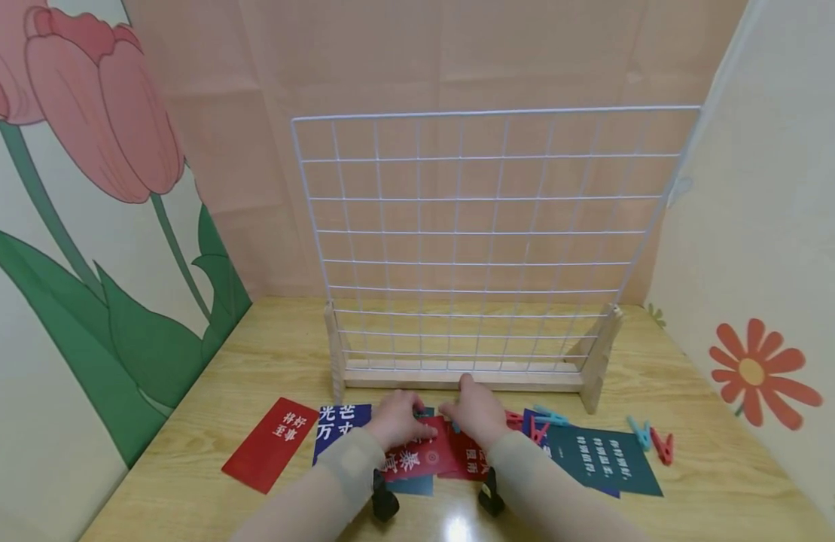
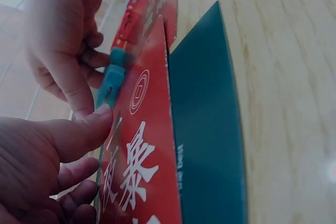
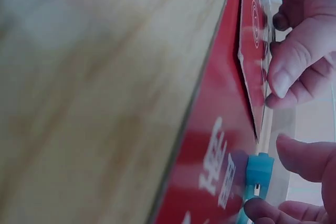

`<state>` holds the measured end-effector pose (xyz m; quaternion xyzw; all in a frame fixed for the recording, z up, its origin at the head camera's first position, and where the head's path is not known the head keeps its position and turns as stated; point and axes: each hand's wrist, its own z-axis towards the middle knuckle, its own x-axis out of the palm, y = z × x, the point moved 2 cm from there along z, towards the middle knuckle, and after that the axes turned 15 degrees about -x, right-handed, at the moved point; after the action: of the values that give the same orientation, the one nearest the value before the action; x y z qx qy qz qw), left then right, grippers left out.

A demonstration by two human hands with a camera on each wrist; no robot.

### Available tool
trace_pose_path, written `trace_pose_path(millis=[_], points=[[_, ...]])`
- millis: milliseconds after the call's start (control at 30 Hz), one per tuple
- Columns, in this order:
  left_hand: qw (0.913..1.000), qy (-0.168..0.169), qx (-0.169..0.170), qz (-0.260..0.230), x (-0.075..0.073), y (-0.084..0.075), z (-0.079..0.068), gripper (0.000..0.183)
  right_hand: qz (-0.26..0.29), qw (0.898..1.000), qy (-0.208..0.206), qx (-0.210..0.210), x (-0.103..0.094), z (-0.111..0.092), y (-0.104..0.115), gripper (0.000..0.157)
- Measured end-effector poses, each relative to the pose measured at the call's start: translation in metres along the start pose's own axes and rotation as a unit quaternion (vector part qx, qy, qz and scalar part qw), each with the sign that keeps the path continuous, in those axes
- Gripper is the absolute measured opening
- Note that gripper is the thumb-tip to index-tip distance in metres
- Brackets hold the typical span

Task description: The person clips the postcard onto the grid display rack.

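Note:
My left hand point(image 1: 395, 421) pinches the long edge of a red card with white characters point(image 2: 137, 174) between thumb and fingers. Beside it, my right hand point(image 1: 481, 415) is at a blue clothespin point(image 3: 259, 169) lying on a second red card point(image 3: 210, 156). Its thumb stands apart from the clothespin, while a fingertip is close to or touching the end. The first red card partly overlaps the second. Under them in the left wrist view lies a teal card point(image 2: 207, 119), and red clothespins point(image 2: 126, 24) are beyond the right hand.
A white wire grid point(image 1: 485, 199) stands upright in a wooden base point(image 1: 458, 379) behind the hands. Left are a red card point(image 1: 271, 446) and a blue card point(image 1: 342, 418). Right are a dark green card point(image 1: 610, 459), a blue clothespin point(image 1: 639, 432) and a red clothespin point(image 1: 662, 446).

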<state>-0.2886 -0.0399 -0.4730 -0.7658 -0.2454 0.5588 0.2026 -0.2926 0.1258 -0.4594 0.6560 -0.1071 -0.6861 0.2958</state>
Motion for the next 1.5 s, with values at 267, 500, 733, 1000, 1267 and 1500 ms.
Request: trace_pose_path(millis=[267,500,733,1000,1267,1500], points=[[0.9998,-0.003,0.001,0.019,0.005,0.0,0.003,0.032,0.047,0.999,-0.001,0.0,0.004,0.0,-0.002,0.048],[0.9998,0.002,0.008,0.017,0.005,0.0,0.001,0.036,0.099,0.995,-0.008,-0.022,0.003,-0.002,-0.006,0.043],[0.9998,-0.015,0.012,0.005,0.001,-0.002,0.002,0.036,0.165,0.986,-0.019,-0.03,0.002,-0.003,-0.009,0.042],[0.9975,0.009,0.023,0.067,0.001,-0.003,0.002,0.046,0.184,0.982,-0.027,-0.03,-0.001,-0.001,-0.009,0.042],[0.9994,0.031,-0.016,0.005,-0.003,-0.002,0.001,0.038,0.184,0.982,-0.035,-0.019,-0.002,-0.002,-0.009,0.041],[0.9948,0.045,-0.022,-0.088,-0.01,0.008,0.001,0.029,0.212,0.976,-0.024,-0.036,-0.003,-0.006,-0.009,0.038]])
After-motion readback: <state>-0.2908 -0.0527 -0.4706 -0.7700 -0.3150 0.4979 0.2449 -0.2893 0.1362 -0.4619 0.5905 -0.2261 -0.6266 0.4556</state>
